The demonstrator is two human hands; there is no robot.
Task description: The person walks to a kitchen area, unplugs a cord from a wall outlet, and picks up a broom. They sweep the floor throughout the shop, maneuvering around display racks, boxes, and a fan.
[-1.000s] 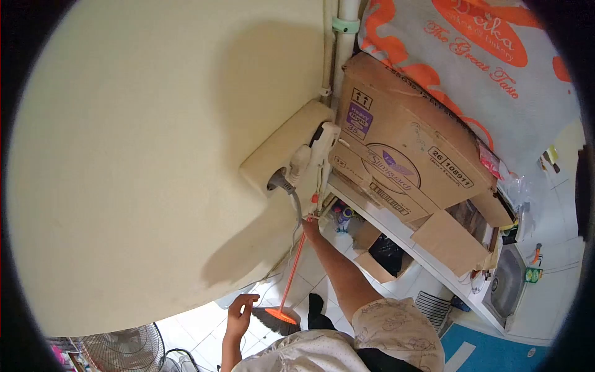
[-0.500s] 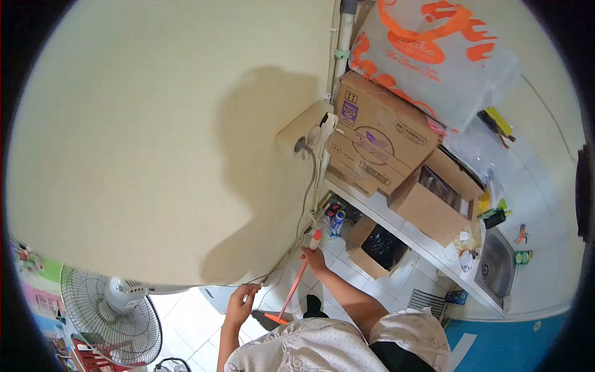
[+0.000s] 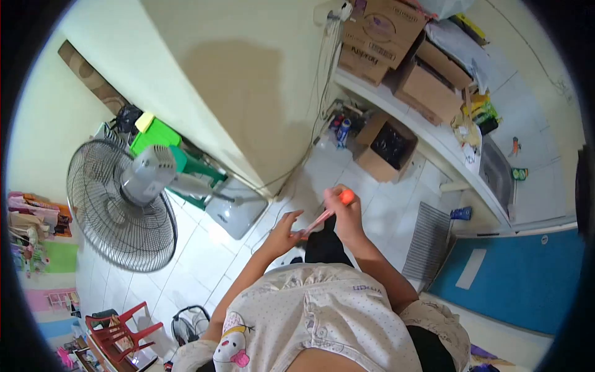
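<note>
My right hand (image 3: 344,214) is closed around the pinkish-red broom handle (image 3: 320,219), just below its orange end (image 3: 347,196). The handle slants down and left in front of my body. My left hand (image 3: 282,235) is beside the handle's lower visible part, its fingers apart and its thumb close to the handle. Whether it touches the handle is hard to tell. The broom head is hidden in this view.
A standing fan (image 3: 145,177) is on the left, its grey base (image 3: 234,209) near the wall corner. Cardboard boxes (image 3: 427,93) sit on the counter, with an open box (image 3: 387,149) on the floor below. A floor grate (image 3: 427,239) and red chair (image 3: 124,335) also show.
The view has turned down and left. My right hand has brought the broom handle closer to my body, and my left hand has moved from beside the wall to near the handle.
</note>
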